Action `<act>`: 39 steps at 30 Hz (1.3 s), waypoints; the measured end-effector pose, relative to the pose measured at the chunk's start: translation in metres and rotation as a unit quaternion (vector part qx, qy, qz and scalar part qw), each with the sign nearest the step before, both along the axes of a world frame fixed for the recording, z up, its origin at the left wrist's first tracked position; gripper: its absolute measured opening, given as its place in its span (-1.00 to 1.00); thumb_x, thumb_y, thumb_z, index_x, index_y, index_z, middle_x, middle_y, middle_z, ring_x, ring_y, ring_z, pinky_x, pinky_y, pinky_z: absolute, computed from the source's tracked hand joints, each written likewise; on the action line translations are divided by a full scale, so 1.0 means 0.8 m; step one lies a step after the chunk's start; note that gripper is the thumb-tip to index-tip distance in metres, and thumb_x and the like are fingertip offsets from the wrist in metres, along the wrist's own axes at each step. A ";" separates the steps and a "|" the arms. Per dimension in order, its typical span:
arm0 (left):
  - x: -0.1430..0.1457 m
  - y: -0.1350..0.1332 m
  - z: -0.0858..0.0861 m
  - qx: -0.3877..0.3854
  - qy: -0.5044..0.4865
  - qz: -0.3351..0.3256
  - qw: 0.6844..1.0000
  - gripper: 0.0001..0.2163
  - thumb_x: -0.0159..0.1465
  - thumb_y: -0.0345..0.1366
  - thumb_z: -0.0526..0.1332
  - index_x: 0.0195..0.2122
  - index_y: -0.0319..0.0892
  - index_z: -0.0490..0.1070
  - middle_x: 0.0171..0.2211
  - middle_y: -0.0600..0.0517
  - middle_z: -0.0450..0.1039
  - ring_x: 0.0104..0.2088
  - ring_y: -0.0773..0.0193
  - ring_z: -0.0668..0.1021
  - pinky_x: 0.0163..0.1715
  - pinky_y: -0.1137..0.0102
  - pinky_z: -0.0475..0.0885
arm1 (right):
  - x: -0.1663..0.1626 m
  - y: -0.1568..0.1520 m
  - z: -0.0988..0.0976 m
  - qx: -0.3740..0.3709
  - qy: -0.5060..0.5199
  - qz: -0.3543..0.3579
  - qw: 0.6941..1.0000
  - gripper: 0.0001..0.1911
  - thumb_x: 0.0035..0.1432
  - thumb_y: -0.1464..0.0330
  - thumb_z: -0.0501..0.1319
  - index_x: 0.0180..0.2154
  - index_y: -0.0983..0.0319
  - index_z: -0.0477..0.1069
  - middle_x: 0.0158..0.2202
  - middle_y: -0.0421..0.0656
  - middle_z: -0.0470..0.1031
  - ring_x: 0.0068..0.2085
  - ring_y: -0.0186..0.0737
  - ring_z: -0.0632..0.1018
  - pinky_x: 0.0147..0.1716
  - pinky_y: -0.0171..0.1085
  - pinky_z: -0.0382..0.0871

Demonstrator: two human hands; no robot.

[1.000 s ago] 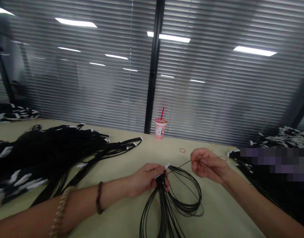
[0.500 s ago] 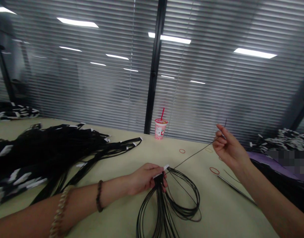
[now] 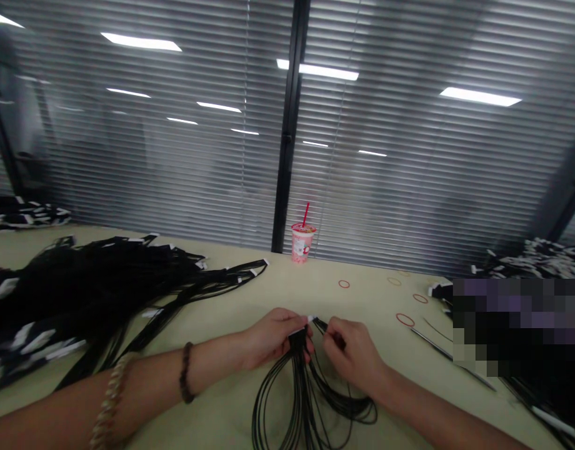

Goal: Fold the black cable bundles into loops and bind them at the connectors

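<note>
My left hand (image 3: 272, 337) pinches the gathered top of a bundle of thin black cords (image 3: 300, 400) with a small white tag at the grip. The cord loops fan out below onto the pale green table (image 3: 278, 284). My right hand (image 3: 350, 356) is right beside the left, its fingers closed on strands at the top of the same bundle. Both forearms reach in from the bottom edge, and the left wrist wears a dark bead bracelet.
A big heap of black tagged cords (image 3: 81, 294) covers the left of the table. A pink cup with a red straw (image 3: 302, 242) stands by the blinds. Loose rubber bands (image 3: 404, 319) lie at right, near another cord pile (image 3: 535, 259) and a blurred patch.
My right hand had pulled one strand up and out to the right, then came back down to the bundle beside my left hand. The left hand stayed put.
</note>
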State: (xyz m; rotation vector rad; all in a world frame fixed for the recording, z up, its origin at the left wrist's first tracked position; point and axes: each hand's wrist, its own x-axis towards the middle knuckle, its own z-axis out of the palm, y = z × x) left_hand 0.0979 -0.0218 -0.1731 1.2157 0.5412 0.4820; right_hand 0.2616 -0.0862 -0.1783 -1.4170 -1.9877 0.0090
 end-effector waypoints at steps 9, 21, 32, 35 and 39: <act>0.000 -0.001 0.000 -0.001 0.000 0.002 1.000 -0.70 0.07 -0.11 0.13 -0.40 -0.30 0.33 -0.54 0.00 0.43 -0.57 0.36 0.47 -0.47 0.45 0.32 | 0.007 0.002 -0.009 0.029 -0.035 -0.005 0.999 -0.86 -0.11 0.47 0.00 -0.66 0.30 0.16 -0.70 -0.28 0.14 -0.62 -0.48 0.16 -0.59 -0.44 -0.05; 0.001 0.001 -0.002 0.000 -0.009 -0.006 1.000 -0.69 0.06 -0.10 0.14 -0.39 -0.32 0.33 -0.53 -0.01 0.42 -0.57 0.36 0.47 -0.47 0.44 0.34 | 0.007 0.004 -0.011 0.018 -0.042 0.002 0.999 -0.86 -0.10 0.47 0.00 -0.64 0.30 0.19 -0.69 -0.27 0.18 -0.61 -0.48 0.18 -0.57 -0.44 -0.05; 0.001 0.000 -0.002 0.006 -0.004 -0.004 1.000 -0.68 0.06 -0.09 0.13 -0.39 -0.31 0.32 -0.53 -0.01 0.43 -0.58 0.36 0.47 -0.50 0.46 0.32 | 0.006 0.004 -0.010 0.018 -0.039 -0.003 0.999 -0.87 -0.10 0.47 0.01 -0.63 0.29 0.21 -0.68 -0.28 0.19 -0.62 -0.48 0.20 -0.58 -0.45 -0.03; 0.001 0.000 -0.002 0.010 -0.004 -0.002 1.000 -0.68 0.06 -0.09 0.13 -0.41 -0.31 0.31 -0.54 -0.01 0.43 -0.59 0.36 0.46 -0.50 0.46 0.33 | 0.005 0.004 -0.013 0.034 -0.038 -0.007 0.999 -0.89 -0.13 0.47 0.03 -0.64 0.29 0.20 -0.69 -0.28 0.18 -0.62 -0.48 0.20 -0.58 -0.45 -0.03; 0.000 0.000 -0.003 0.015 -0.010 -0.007 1.000 -0.68 0.07 -0.09 0.12 -0.39 -0.32 0.31 -0.53 -0.02 0.43 -0.58 0.37 0.46 -0.49 0.46 0.33 | 0.005 0.005 -0.016 0.049 -0.048 -0.002 0.998 -0.88 -0.16 0.48 0.04 -0.66 0.29 0.16 -0.69 -0.28 0.15 -0.61 -0.48 0.19 -0.58 -0.44 -0.04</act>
